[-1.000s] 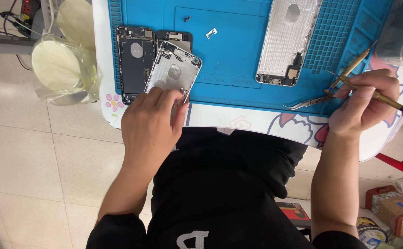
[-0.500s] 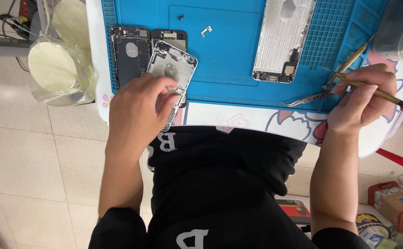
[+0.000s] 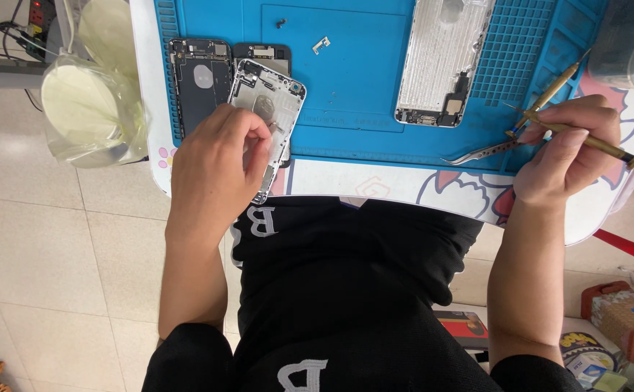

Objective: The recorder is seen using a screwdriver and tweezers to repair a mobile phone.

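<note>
My left hand (image 3: 215,170) grips the near end of a silver phone rear housing (image 3: 272,101), which lies tilted over the front edge of the blue work mat (image 3: 353,80). Under and beside it lie a dark opened phone body (image 3: 199,80) and a black phone piece (image 3: 262,51). My right hand (image 3: 567,149) is closed on a brass-coloured screwdriver (image 3: 585,134) at the mat's right edge. A second brass tool (image 3: 549,93) and steel tweezers (image 3: 480,152) lie just beside that hand. A silver metal phone plate (image 3: 444,58) rests on the mat's middle right.
A small metal bracket (image 3: 321,45) and a tiny screw (image 3: 281,23) lie loose on the mat. A clear plastic-wrapped round stool (image 3: 88,109) stands at the left. A grey box (image 3: 632,40) sits at the top right. Boxes (image 3: 625,319) stand on the tiled floor at lower right.
My left hand has slid left and slightly away from my body along the silver housing, its fingers curling over the lower half. The right hand has stayed nearly still with the screwdriver.
</note>
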